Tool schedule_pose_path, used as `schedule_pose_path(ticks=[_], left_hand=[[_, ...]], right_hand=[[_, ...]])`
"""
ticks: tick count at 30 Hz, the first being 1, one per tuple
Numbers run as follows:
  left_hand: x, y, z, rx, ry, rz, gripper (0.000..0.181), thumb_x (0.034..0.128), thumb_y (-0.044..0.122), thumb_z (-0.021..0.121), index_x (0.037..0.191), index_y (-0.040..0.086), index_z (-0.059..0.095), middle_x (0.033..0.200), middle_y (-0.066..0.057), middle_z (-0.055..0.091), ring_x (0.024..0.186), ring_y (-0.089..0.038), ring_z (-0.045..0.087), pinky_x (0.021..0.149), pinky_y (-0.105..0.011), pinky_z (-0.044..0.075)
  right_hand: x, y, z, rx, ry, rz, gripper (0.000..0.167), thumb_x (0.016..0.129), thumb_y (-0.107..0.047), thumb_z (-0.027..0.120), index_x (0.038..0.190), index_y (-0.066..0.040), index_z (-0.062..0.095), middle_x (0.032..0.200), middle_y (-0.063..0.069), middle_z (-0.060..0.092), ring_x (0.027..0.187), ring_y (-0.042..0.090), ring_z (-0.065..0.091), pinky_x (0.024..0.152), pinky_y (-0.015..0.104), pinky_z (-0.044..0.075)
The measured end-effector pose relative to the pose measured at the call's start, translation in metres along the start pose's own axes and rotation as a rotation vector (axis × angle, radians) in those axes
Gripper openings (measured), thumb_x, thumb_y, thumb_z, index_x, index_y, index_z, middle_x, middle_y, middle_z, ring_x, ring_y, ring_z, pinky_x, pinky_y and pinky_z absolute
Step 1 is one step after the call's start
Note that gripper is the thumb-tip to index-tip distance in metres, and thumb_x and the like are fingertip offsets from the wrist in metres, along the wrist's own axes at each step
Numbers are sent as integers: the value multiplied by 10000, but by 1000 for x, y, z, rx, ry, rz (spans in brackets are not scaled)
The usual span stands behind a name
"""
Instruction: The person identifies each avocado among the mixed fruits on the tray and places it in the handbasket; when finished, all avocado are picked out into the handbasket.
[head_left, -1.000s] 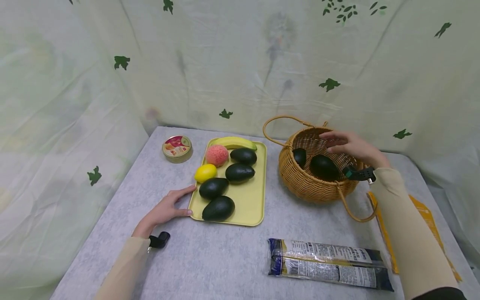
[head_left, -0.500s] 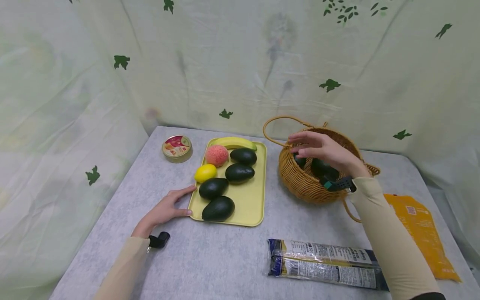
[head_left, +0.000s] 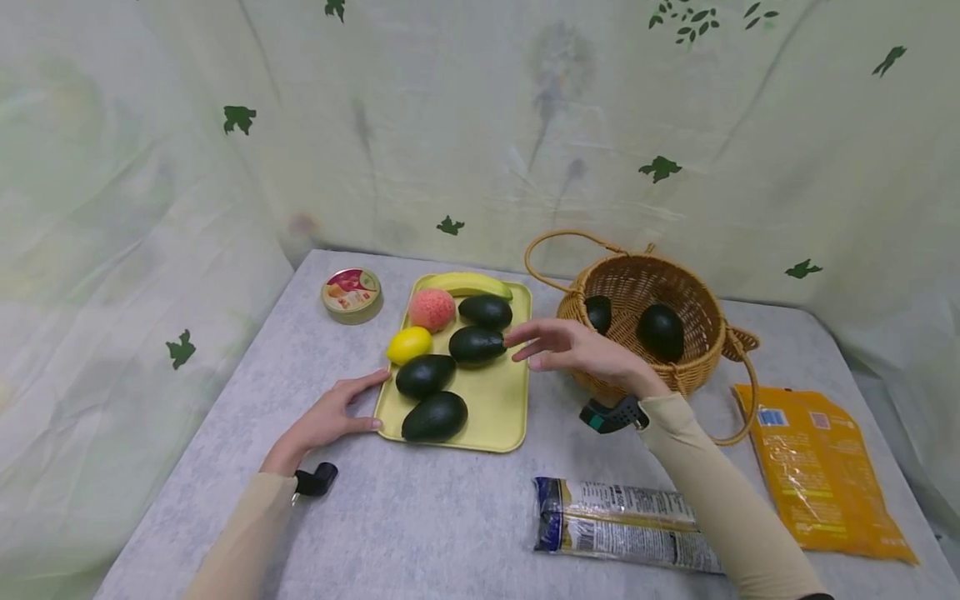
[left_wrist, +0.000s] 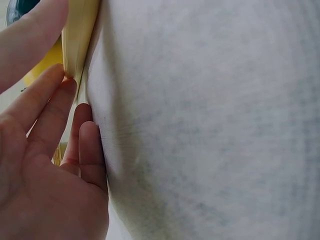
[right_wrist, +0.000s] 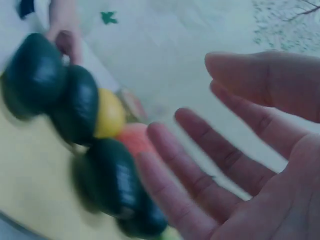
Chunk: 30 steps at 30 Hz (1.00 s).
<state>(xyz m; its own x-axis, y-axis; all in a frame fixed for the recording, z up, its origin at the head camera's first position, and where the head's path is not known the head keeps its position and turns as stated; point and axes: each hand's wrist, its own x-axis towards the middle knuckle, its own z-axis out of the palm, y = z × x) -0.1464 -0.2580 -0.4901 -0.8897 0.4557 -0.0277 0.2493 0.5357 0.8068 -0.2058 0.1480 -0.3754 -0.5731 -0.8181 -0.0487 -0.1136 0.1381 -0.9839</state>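
Note:
My left hand (head_left: pixel 330 418) touches the left edge of a yellow tray (head_left: pixel 498 417) with its fingertips and thumb; the left wrist view shows the fingers (left_wrist: pixel 52 107) straight against the tray's side. On the tray lie several avocados (head_left: pixel 435 417), a lemon (head_left: pixel 409 345), a pink round fruit (head_left: pixel 432 310) and a banana (head_left: pixel 468 284). Over the tray's right edge hangs my right hand (head_left: pixel 581 350), its fingers extended and holding nothing, close to the middle avocado (right_wrist: pixel 112 177). A wicker basket (head_left: pixel 622 377) behind it contains two avocados (head_left: pixel 662 332).
A round tin (head_left: pixel 352 296) stands at the back left of the table. Nearer the front right lies a long plastic pack (head_left: pixel 622 525), partly under the right forearm. An orange bag (head_left: pixel 828 475) lies at the far right, beside a basket handle.
My right hand has moved left and nearer, from over the basket to the tray's right edge. The avocado in the basket has shifted slightly right. My left hand stays at the tray.

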Motion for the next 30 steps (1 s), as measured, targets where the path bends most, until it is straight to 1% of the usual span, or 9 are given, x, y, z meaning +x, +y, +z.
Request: schedule_pose_path(ticks=[3, 6, 8, 10, 14, 17, 22, 25, 30], left_hand=[[1, 1, 0, 10, 1, -13, 756, 802, 214, 784, 1440, 36, 421, 1468, -165, 396, 1307, -381, 315, 1063, -609, 188], [1, 1, -1, 21, 6, -12, 751, 802, 217, 784, 1436, 35, 427, 1463, -170, 402, 1299, -386, 321, 1058, -613, 191], [0, 1, -1, 21, 8, -12, 745, 801, 209, 785, 1431, 28, 432, 1458, -179, 405, 1301, -395, 317, 1055, -621, 188], [0, 1, -1, 19, 6, -9, 741, 801, 201, 785, 1427, 19, 434, 1455, -188, 405, 1312, -406, 309, 1053, -629, 183], [0, 1, -1, 10, -7, -16, 748, 805, 207, 782, 1436, 25, 423, 1468, -173, 393, 1337, -394, 289, 1069, -618, 169], [0, 2, -2, 9, -10, -25, 748, 808, 207, 780, 1439, 30, 420, 1473, -167, 388, 1344, -390, 281, 1073, -614, 164], [0, 4, -3, -5, -14, -25, 741, 815, 189, 773, 1439, 17, 413, 1471, -185, 382, 1346, -407, 272, 1063, -633, 162], [-1, 5, -2, -12, -7, -23, 743, 809, 195, 776, 1438, 25, 419, 1469, -179, 387, 1339, -404, 279, 1059, -636, 166], [-2, 6, -1, 4, 11, -8, 730, 804, 176, 778, 1426, 12, 432, 1454, -194, 403, 1323, -416, 298, 1041, -648, 185]], right_hand=[[13, 15, 14, 47, -87, -80, 472, 929, -15, 592, 1376, 38, 447, 1403, 212, 438, 1293, 344, 404, 1046, 444, 361], [30, 29, 30, 36, -188, -151, 515, 919, -41, 620, 1391, 33, 429, 1440, 223, 387, 1340, 296, 341, 1085, 480, 286], [42, 37, 41, -12, -236, -171, 529, 913, -56, 632, 1401, 3, 434, 1457, 165, 392, 1352, 234, 329, 1092, 485, 268], [52, 43, 49, -80, -262, -173, 524, 903, -43, 637, 1395, -32, 458, 1451, 78, 423, 1347, 174, 335, 1086, 486, 277], [64, 48, 60, -170, -256, -158, 520, 863, -9, 663, 1357, -85, 520, 1420, -30, 464, 1330, 105, 349, 1065, 485, 311], [70, 49, 65, -201, -241, -152, 519, 847, -13, 680, 1339, -105, 544, 1405, -48, 477, 1312, 92, 373, 1060, 474, 319], [76, 50, 71, -205, -224, -149, 510, 837, -13, 688, 1324, -91, 560, 1399, -20, 487, 1295, 82, 389, 1073, 445, 306], [78, 52, 74, -206, -207, -146, 514, 822, 2, 693, 1314, -82, 571, 1392, -3, 496, 1290, 83, 393, 1074, 426, 305], [80, 55, 79, -229, -189, -146, 516, 798, 30, 698, 1294, -64, 587, 1366, 2, 521, 1278, 89, 406, 1081, 387, 302]])
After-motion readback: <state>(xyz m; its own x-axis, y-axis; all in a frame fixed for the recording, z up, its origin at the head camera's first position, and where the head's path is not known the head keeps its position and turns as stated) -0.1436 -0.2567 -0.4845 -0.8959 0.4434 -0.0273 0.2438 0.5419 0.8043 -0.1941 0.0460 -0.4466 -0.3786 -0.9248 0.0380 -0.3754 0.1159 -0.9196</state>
